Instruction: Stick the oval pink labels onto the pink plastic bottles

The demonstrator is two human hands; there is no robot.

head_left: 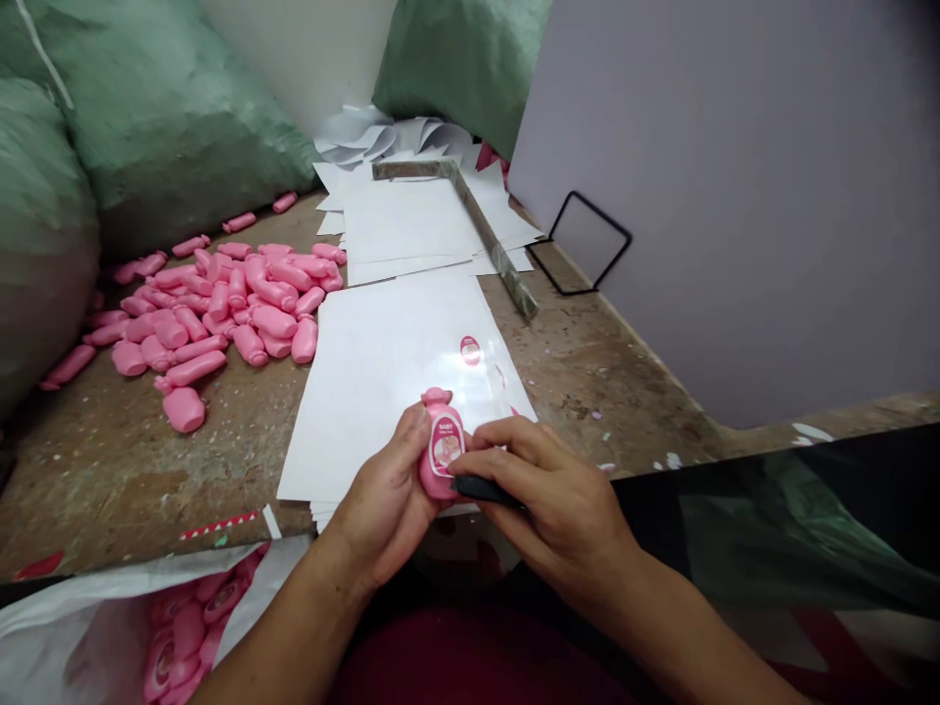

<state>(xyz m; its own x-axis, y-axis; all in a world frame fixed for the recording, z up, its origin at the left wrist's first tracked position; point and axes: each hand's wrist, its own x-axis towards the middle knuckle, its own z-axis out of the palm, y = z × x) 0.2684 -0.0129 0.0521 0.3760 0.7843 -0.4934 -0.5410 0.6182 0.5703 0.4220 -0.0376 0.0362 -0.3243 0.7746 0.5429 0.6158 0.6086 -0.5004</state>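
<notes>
The left hand (382, 490) closed firmly around a pink plastic bottle (433, 480), which stood nearly upright in its grip, with a "BABY" label (446, 443) facing up. The right hand (550, 494) held a black tool (485, 492) (mostly hidden, so its exact kind is unclear) against the bottle's side. Below them lay a stack of white label sheets (382, 392), one round label (470, 350) still on top. Beyond that, on a scuffed workbench (132, 480), sat a heap of unlabeled pink bottles (220, 313) — more filled a white sack (110, 627) at the bench's near edge.
</notes>
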